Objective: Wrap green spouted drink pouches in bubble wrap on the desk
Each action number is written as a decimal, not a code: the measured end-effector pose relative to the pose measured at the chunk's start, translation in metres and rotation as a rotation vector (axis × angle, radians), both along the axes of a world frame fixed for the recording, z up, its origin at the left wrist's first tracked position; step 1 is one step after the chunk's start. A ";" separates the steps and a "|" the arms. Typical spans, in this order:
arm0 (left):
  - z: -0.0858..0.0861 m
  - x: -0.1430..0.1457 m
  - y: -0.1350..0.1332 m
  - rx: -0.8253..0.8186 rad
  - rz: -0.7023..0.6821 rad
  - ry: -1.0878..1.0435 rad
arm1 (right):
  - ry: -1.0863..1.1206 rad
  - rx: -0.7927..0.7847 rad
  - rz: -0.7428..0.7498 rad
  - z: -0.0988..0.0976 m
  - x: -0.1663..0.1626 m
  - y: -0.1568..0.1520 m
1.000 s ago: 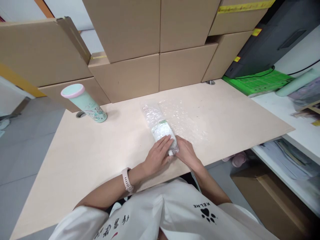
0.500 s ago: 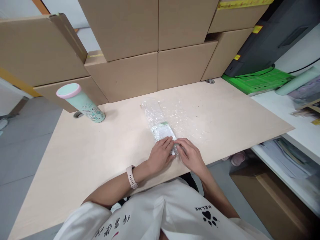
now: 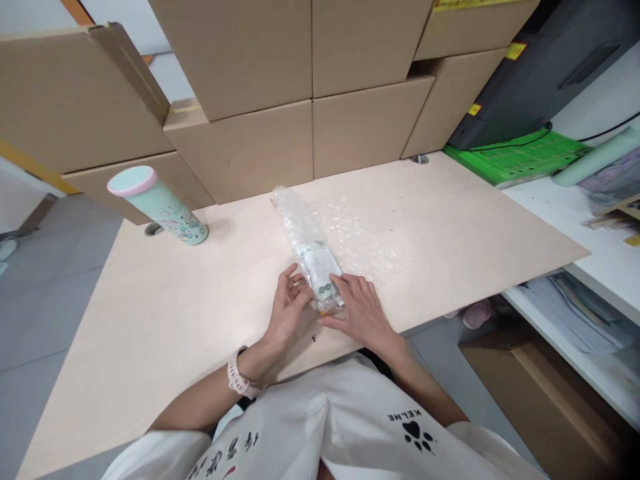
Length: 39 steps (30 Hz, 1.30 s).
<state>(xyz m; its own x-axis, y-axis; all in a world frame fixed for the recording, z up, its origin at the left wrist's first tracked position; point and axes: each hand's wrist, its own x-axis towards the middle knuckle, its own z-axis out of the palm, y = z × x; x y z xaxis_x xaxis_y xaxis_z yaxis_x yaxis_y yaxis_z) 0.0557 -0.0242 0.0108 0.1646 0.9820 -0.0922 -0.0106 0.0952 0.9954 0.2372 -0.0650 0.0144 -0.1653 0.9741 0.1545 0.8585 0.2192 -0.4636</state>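
A flat white packet with green print (image 3: 317, 260) lies on the table inside clear bubble wrap (image 3: 295, 217), whose far part stretches beyond it toward the boxes. My left hand (image 3: 287, 310) is at the packet's left edge, fingers loosely bent and apart, the thumb close to the wrap. Across the lower right side of the packet, my right hand (image 3: 360, 310) grips it, fingers on the edge and thumb by the near end. A small orange bit shows at that near end. Loose bubble wrap spreads flat to the right, partly behind my right hand.
A mint tumbler with a pink rim (image 3: 167, 207) stands at the table's left. Cardboard boxes (image 3: 260, 147) line the back edge. To the right are a green plastic tray (image 3: 520, 157), a dark grey case (image 3: 530, 87) and a white shelf (image 3: 565, 230).
My left hand has moved off the packet's top to its left side. My right hand has come over the packet's right edge. The wrapped packet is turned slightly, with its near end now uncovered.
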 end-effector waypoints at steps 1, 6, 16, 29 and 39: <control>0.002 0.001 -0.004 0.048 0.012 0.005 | 0.020 -0.004 0.001 0.001 -0.002 0.001; 0.017 0.009 -0.019 0.317 -0.159 0.111 | 0.283 -0.035 -0.075 0.000 -0.003 0.008; -0.015 0.040 0.016 0.959 -0.523 0.998 | 1.095 -0.372 -0.343 -0.013 0.020 0.032; -0.004 0.072 0.018 0.961 -0.541 1.361 | 0.308 -0.104 -0.392 -0.003 0.074 0.038; 0.013 0.012 -0.004 1.013 -0.654 1.175 | 0.418 -0.270 -0.175 0.002 0.050 -0.010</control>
